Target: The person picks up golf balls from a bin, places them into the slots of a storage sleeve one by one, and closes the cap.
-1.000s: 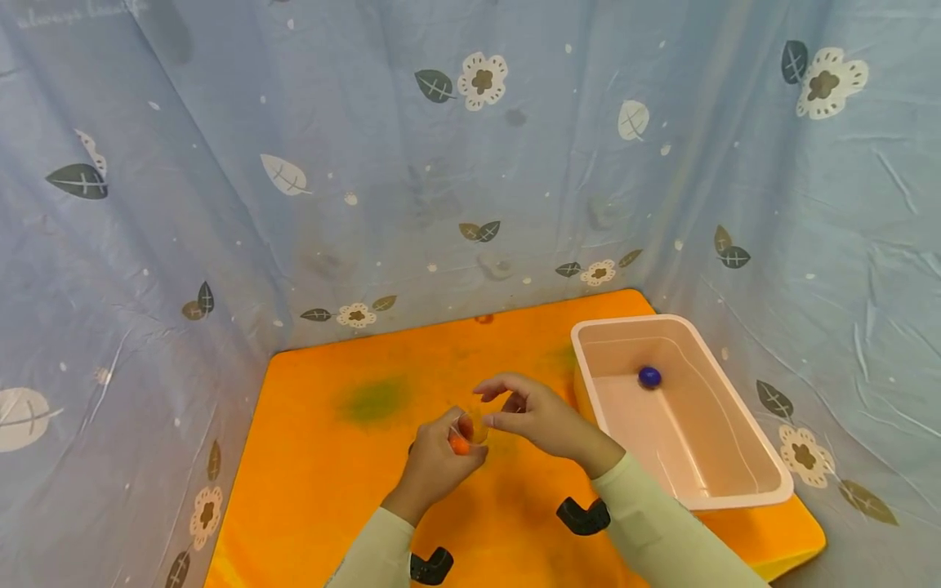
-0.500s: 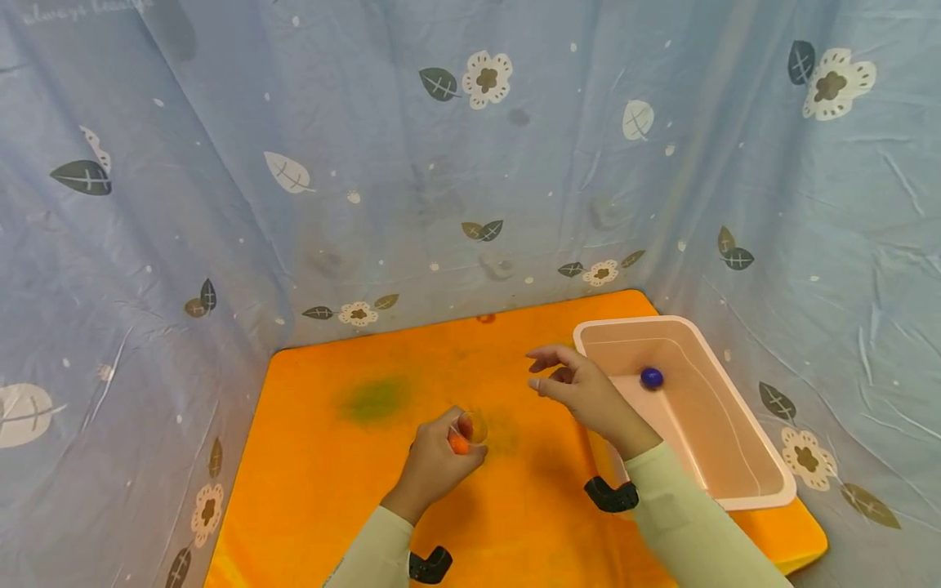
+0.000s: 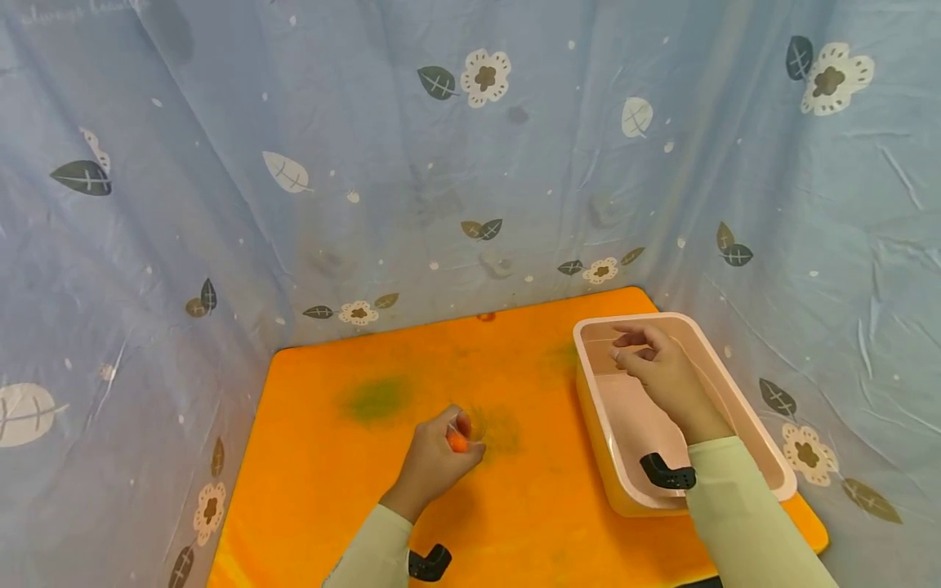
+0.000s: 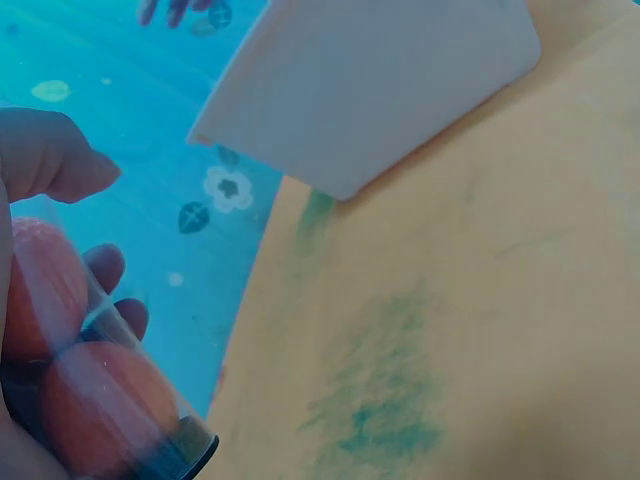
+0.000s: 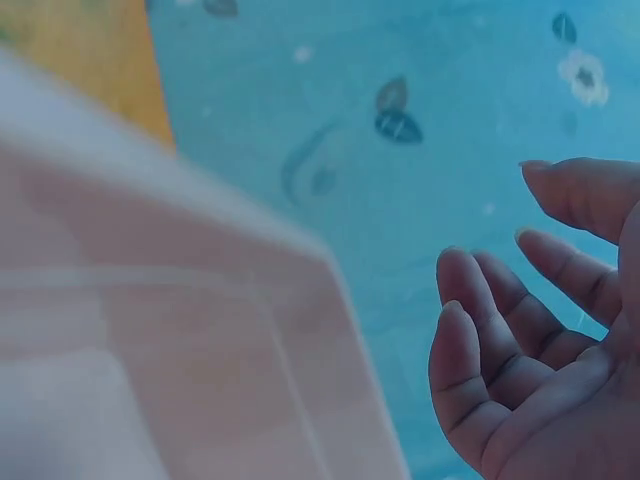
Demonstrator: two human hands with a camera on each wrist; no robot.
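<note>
My left hand point(image 3: 434, 465) grips a clear tube point(image 4: 192, 450) above the middle of the table. In the left wrist view two orange balls point(image 4: 105, 405) show inside the tube, which has a dark rim at its lower end; my fingers and palm cover part of it. My right hand point(image 3: 662, 380) hovers over a pale pink bin point(image 3: 604, 445), fingers loosely bent. The right wrist view shows nothing in that hand point(image 5: 545, 350), beside the bin's wall point(image 5: 210, 310). No blue ball is visible in the bin now; the hand and forearm cover part of the inside.
An orange tabletop point(image 3: 331, 474) with green smudges point(image 3: 378, 400) lies below the hands. The bin stands at its right end. Blue curtains point(image 3: 382, 163) printed with leaves and flowers surround the table at the back and sides. Black straps point(image 3: 665, 472) are on both wrists.
My right hand has moved away from the tube, rightward and up, to over the bin, where it now hides the blue ball seen earlier. The left hand keeps the tube nearly still.
</note>
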